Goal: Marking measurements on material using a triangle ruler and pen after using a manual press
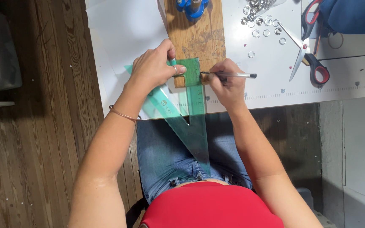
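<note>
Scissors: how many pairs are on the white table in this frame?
1. The scissors lie open on the white table at upper right, beyond the right hand, beside the metal rings. Others could be hidden under the blue fabric.

1. The set square [193, 122] under your left hand [155, 67] is see-through green.
2. The pen [229, 75] in your right hand [227, 84] is clear with a black cap end.
3. The board [199, 36] is brown wood with darker grain streaks.
4. The table [275, 80] is white, edged by a line of small dark marks.
5. The scissors [307, 50] have red and black handles.
6. The rings [260, 21] are silver.
7. Your bracelet [123, 114] is copper-coloured, your top [210, 207] red, your jeans [161, 156] blue.
</note>
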